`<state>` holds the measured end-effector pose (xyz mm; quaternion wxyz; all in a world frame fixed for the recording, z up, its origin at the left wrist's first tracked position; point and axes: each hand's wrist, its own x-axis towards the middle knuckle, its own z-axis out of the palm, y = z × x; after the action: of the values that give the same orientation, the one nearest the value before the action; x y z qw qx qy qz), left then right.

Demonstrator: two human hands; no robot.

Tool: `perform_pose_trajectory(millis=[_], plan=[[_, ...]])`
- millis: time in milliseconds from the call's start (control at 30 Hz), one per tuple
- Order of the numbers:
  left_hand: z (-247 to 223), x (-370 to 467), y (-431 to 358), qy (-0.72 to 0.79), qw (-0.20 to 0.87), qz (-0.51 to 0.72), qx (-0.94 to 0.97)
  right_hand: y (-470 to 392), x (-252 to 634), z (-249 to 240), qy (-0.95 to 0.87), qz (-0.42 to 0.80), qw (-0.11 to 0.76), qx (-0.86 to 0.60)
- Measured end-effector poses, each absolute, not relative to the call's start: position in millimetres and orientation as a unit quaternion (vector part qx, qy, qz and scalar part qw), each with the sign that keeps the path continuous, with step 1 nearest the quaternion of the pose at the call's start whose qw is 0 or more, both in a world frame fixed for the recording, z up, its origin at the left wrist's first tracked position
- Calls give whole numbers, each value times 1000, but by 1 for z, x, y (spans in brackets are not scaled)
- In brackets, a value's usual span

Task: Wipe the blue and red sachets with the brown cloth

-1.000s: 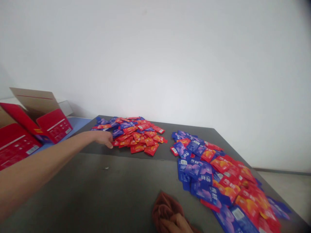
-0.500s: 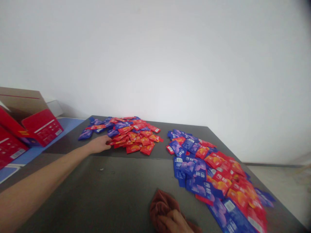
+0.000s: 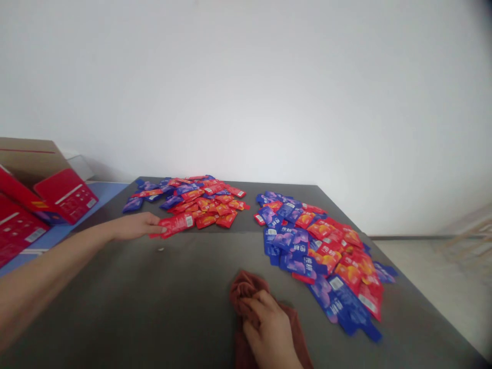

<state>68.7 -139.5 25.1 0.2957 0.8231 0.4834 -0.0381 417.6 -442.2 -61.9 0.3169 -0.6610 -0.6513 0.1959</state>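
Observation:
My left hand [image 3: 139, 225] pinches the left end of a red sachet [image 3: 177, 224], whose back with a white label faces up. It lies at the front of a left pile of red and blue sachets [image 3: 207, 205]. Below, on the dark table [image 3: 172, 302], my right hand [image 3: 269, 325] grips a bunched brown cloth [image 3: 246, 292]. To the right of the cloth spreads a second pile of sachets [image 3: 326, 246], blue ones with purple fruit and red ones with orange fruit.
On the left, open red cardboard boxes [image 3: 73, 197] stand on a blue surface [image 3: 109, 197]. A small pale scrap [image 3: 160, 249] lies on the table near my left hand. A white wall [image 3: 246, 92] rises behind the table, and pale floor shows at the right.
My left hand has drawn a red sachet slightly left, out of the left pile's front edge. My right hand, with the cloth, shows further up in view. The view has shifted a little.

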Motion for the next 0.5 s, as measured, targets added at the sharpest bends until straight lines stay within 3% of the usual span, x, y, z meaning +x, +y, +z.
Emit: perform_pose_trajectory(millis=[67,133,300,500], plan=[[36,79,-172,450,409,-46,793,-443,416,-55,-642,209,326,-662],[39,95,-207,416,458,-37,785,-443,417,-52,-640,221,335,-655],[13,142,-285,373,495,-47,783,-452,425,-50,-625,219,365,-654],[-35,172,-327,393,498,34,772,-471,386,-26,-680,86,304,-662]])
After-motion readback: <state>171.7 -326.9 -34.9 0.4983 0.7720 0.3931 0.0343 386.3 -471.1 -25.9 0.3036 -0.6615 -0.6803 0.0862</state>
